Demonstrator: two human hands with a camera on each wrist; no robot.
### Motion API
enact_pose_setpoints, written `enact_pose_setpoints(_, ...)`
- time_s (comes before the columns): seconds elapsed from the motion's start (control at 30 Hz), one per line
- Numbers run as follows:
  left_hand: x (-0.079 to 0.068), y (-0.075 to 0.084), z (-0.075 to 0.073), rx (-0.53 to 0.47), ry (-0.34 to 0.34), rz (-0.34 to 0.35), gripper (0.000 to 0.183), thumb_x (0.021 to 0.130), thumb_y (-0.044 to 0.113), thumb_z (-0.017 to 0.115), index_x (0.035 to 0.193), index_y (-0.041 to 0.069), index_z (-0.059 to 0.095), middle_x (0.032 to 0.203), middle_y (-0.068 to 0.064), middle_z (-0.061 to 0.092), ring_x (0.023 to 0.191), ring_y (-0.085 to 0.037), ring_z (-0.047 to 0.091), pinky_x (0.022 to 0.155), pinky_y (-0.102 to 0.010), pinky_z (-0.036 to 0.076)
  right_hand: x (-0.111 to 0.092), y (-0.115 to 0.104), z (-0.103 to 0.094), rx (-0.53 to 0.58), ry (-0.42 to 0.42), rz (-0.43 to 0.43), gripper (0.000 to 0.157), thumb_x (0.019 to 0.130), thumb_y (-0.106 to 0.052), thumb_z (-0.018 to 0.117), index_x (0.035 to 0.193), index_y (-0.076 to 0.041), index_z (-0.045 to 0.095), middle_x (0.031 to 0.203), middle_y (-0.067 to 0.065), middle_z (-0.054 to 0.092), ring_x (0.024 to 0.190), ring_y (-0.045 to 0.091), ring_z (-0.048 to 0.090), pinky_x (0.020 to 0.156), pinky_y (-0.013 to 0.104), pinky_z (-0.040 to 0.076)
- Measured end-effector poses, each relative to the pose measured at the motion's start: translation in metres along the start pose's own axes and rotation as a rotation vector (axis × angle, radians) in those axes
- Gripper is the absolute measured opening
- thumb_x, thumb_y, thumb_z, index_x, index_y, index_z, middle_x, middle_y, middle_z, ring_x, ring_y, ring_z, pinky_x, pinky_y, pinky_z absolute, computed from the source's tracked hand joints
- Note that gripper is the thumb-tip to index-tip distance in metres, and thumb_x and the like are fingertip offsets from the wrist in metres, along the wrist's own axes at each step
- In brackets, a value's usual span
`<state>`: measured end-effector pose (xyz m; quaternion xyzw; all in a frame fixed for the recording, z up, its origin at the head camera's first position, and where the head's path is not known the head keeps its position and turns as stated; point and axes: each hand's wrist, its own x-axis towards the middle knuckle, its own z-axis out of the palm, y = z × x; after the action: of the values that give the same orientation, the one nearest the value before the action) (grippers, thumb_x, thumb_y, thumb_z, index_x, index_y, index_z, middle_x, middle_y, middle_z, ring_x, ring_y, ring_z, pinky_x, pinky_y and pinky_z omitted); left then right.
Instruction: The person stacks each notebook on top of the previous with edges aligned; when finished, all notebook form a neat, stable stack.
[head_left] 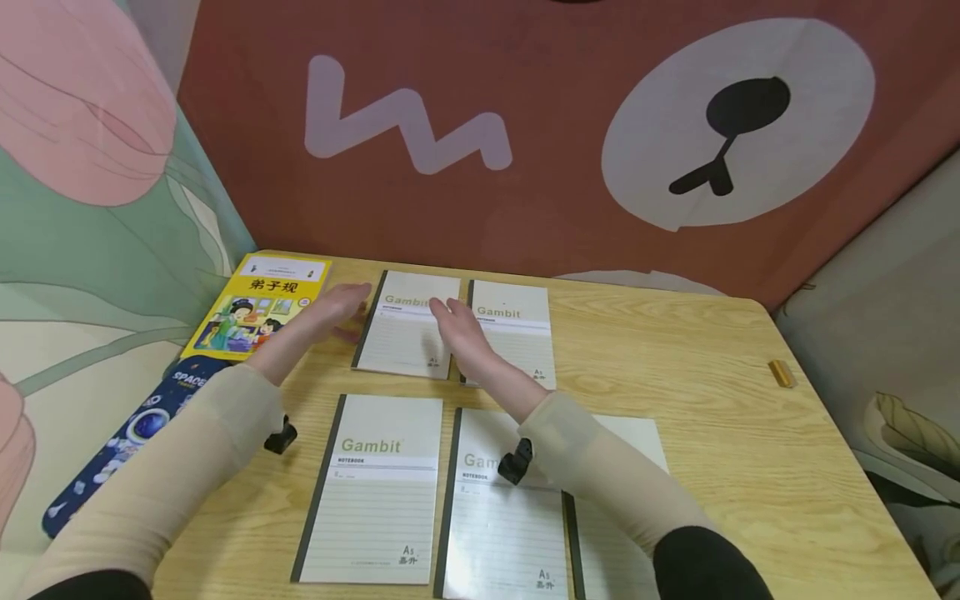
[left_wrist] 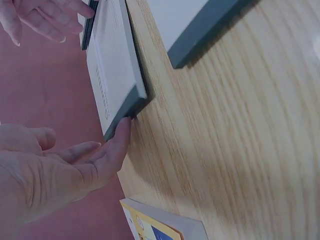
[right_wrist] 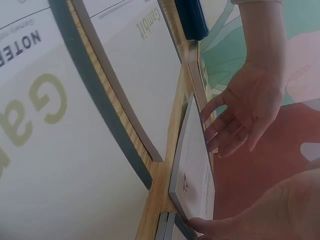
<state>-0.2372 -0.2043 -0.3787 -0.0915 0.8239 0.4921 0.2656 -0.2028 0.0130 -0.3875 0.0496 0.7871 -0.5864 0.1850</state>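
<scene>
My left hand (head_left: 341,307) is at the dark spine of the back left Gambit notebook (head_left: 401,342), its fingers loosely extended. In the left wrist view a fingertip of the left hand (left_wrist: 65,167) meets the corner of that spine. Across the same notebook, my right hand (head_left: 465,342) reaches over its right edge with fingers extended. The right wrist view has the right hand (right_wrist: 265,212) low at the notebook's edge, fingertips right at it. Just right lies another Gambit notebook (head_left: 525,333), partly covered by the right hand; the right wrist view shows two layers there.
Nearer me lie three more Gambit notebooks, a left one (head_left: 375,500), a middle one (head_left: 502,533) and a right one (head_left: 618,542) partly behind my sleeve. A yellow picture book (head_left: 240,308) and blue SPACE case (head_left: 150,425) line the left edge. A small brown-yellow object (head_left: 782,373) sits far right.
</scene>
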Motion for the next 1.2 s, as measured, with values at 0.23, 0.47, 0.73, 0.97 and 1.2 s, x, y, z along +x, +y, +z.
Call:
enact_pose_setpoints(0.23,-0.004,-0.005,-0.008,0.021,0.000,-0.021,0.070,0.112,0.040,0.021,0.163,-0.005,0.004,0.166,-0.033,0.019,0.152,-0.048,0.029,0.118,-0.059,0.043,0.009,0.000,0.001,0.202,-0.020,0.071,0.066,0.109,-0.036,0.046,0.160,0.001,0.026,0.170,0.016,0.024,0.158,0.035,0.024,0.124,0.059,0.035)
enact_pose_setpoints(0.47,-0.007,-0.010,-0.014,0.041,0.003,-0.013,0.070,0.112,0.041,0.021,0.162,-0.006,0.007,0.165,-0.034,0.022,0.150,-0.049,0.032,0.118,-0.060,0.043,0.014,-0.005,-0.002,0.408,0.013,0.207,0.067,0.106,-0.031,0.054,0.162,-0.006,0.025,0.164,0.016,0.033,0.148,0.036,0.039,0.114,0.051,0.047)
enact_pose_setpoints(0.73,-0.009,-0.015,-0.019,0.017,0.007,-0.016,0.068,0.111,0.041,0.024,0.163,-0.002,0.012,0.162,-0.032,0.030,0.138,-0.043,0.045,0.109,-0.050,0.053,0.019,-0.004,-0.011,0.464,-0.019,0.248,0.054,0.107,-0.027,0.052,0.152,0.000,0.039,0.147,0.021,0.047,0.121,0.027,0.053,0.105,0.040,0.051)
enact_pose_setpoints(0.97,-0.009,-0.012,-0.018,0.010,0.026,-0.024,0.065,0.112,0.040,0.028,0.160,-0.004,0.024,0.153,-0.030,0.040,0.114,-0.026,0.052,0.103,-0.040,0.055,0.022,-0.005,-0.017,0.485,-0.062,0.201,0.033,0.106,-0.014,0.049,0.131,0.005,0.059,0.098,0.006,0.059,0.089,0.017,0.058,0.083,0.030,0.051)
enact_pose_setpoints(1.2,-0.008,-0.002,-0.011,-0.029,0.057,0.024,0.056,0.111,0.038,0.035,0.143,-0.007,0.045,0.111,-0.009,0.052,0.083,-0.009,0.056,0.081,-0.025,0.058,0.023,-0.009,-0.039,0.499,-0.083,0.186,0.029,0.106,-0.015,0.052,0.126,0.004,0.061,0.102,0.009,0.060,0.095,0.020,0.057,0.088,0.032,0.051)
